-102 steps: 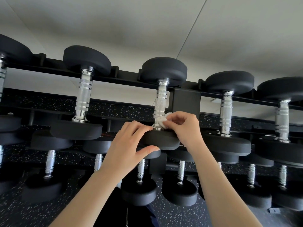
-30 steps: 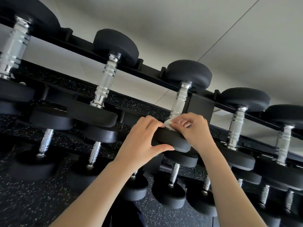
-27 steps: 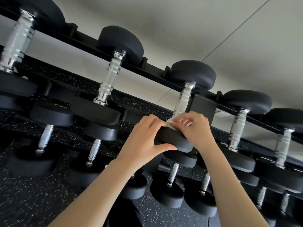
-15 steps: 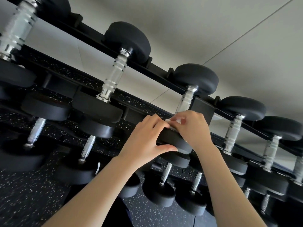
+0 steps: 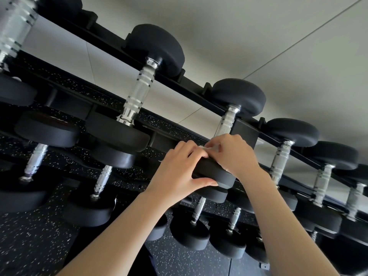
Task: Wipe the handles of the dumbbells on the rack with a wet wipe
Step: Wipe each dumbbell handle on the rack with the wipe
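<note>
A black dumbbell with a knurled chrome handle [image 5: 225,122] lies across the top tier of the black rack [image 5: 191,84]. My left hand [image 5: 179,170] grips its near black head [image 5: 215,172], thumb underneath and fingers curled over the top. My right hand [image 5: 233,154] is wrapped round the lower end of the handle and pinches a white wet wipe [image 5: 207,148] against it; only a small strip of the wipe shows between my fingers. The lower part of the handle is hidden by both hands.
Several more black dumbbells with chrome handles sit on the top tier, one to the left [image 5: 139,92] and one to the right [image 5: 280,158]. Lower tiers hold further dumbbells [image 5: 197,210]. A speckled black floor [image 5: 29,236] lies below, a pale wall behind.
The view has tilted and swung right, so the rack slants more steeply. My hands stay on the same dumbbell, the right hand still at the handle's lower end with the wipe.
</note>
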